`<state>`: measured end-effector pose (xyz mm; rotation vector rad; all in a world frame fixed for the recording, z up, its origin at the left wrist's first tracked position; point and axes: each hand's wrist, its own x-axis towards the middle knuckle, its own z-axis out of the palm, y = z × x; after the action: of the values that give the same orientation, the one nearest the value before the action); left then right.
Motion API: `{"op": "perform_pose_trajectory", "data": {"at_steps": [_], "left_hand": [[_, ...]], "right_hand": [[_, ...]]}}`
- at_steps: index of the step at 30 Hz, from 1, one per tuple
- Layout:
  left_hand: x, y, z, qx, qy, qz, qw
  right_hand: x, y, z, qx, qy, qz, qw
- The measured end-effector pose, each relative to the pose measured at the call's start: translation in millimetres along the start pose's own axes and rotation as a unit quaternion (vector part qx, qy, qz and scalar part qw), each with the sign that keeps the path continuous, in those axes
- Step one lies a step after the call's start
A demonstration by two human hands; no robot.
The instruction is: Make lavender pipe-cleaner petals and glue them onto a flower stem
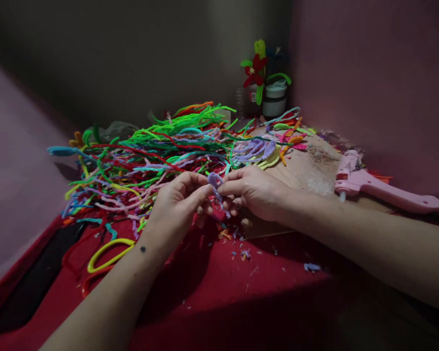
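A lavender pipe cleaner (214, 180), bent into a small loop, is pinched between both my hands near the middle of the view. My left hand (181, 195) grips its left side between thumb and forefinger. From the other side, my right hand (250, 190) has its fingertips closed on the same piece. The lower part of the pipe cleaner is partly hidden among my fingers. Just behind the hands lie lavender petal-shaped loops (258, 148) of pipe cleaner.
A big heap of coloured pipe cleaners (168, 146) spreads behind and left. Yellow-and-red-handled scissors (108, 251) lie beside my left forearm. A pink glue gun (384, 187) rests on cardboard (296, 173) at right. Fuzz scraps dot the red cloth (219, 292). A red flower (255, 70) stands at back.
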<state>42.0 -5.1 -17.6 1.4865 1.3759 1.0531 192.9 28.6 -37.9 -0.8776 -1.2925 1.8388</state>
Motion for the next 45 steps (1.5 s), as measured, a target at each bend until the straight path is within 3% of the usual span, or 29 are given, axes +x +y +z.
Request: {"op": "perform_pose_trajectory", "data": {"at_steps": [7, 12, 21, 25, 32, 37, 41, 45], "left_hand": [[-1.9, 1.4, 6.9, 0.072, -0.027, -0.038, 0.996], [-3.8, 3.7, 14.7, 0.136, 0.025, -0.010, 0.990], [-7.3, 2.6, 13.6, 0.130, 0.019, 0.001, 0.991], [-6.3, 3.0, 14.7, 0.117, 0.024, -0.034, 0.992], [-2.9, -4.6, 19.4, 0.078, 0.067, -0.001, 0.995], [-1.1, -5.9, 17.0, 0.117, 0.070, 0.034, 0.990], [-0.8, -3.2, 14.6, 0.128, 0.070, 0.022, 0.989], [-1.1, -1.7, 13.8, 0.074, 0.052, -0.016, 0.996]], "right_hand": [[-1.1, 2.3, 2.9, 0.033, 0.047, -0.021, 0.998], [-1.1, 6.2, 8.1, 0.040, 0.076, -0.036, 0.996], [-4.9, 11.5, 9.2, -0.088, 0.119, -0.132, 0.980], [-4.3, 14.1, 10.3, -0.144, 0.137, -0.157, 0.967], [-1.9, 16.3, 12.7, -0.109, 0.123, -0.174, 0.971], [1.3, 18.8, 11.4, -0.075, 0.100, -0.195, 0.973], [1.6, 18.7, 10.5, -0.089, 0.097, -0.214, 0.968], [-0.1, 17.0, 11.8, -0.084, 0.093, -0.212, 0.969]]}}
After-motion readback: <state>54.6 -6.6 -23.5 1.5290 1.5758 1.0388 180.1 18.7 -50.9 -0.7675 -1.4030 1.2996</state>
